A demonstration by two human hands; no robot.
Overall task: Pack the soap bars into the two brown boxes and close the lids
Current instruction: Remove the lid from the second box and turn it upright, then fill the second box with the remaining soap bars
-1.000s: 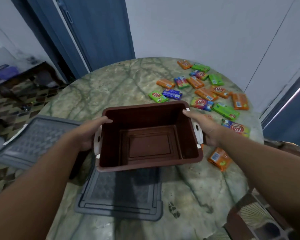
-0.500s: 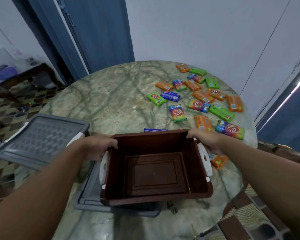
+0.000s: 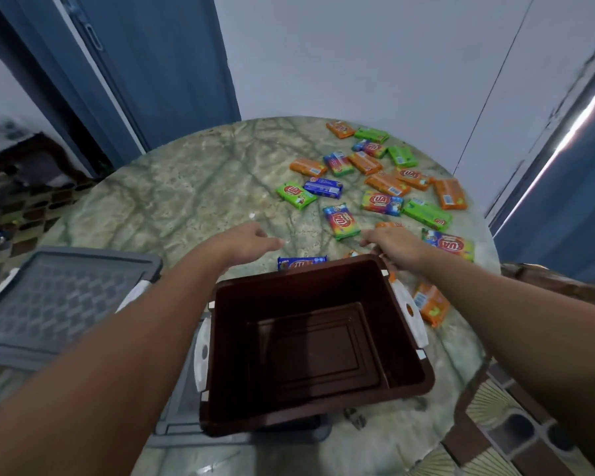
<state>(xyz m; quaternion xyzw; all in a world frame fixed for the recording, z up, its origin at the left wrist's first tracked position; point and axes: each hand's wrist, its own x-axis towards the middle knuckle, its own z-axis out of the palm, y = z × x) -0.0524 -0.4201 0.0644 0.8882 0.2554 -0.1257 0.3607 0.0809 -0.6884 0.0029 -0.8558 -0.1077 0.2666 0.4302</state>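
Box down, hands reaching for soap

Brown box [image 3: 315,341] sits empty at lower centre on a grey lid [image 3: 182,400]. Left hand [image 3: 251,240] and right hand [image 3: 397,243], fingers loose & holding nothing, reach twd soap bars [image 3: 385,187] scattered upper right. Next: prob grab nearest bars, drop in. Vs 0.5 s ago: both hands let go of box sides

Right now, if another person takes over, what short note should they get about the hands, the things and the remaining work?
Left hand: open, holds nothing, reaches over the table.
Right hand: fingers loosely bent, holds nothing, beyond the box's far right corner.
Brown box: empty, standing on a grey lid. Second grey lid at left.
Soap bars: all loose on the table.
Done: nothing packed. Left: packing, closing lids.
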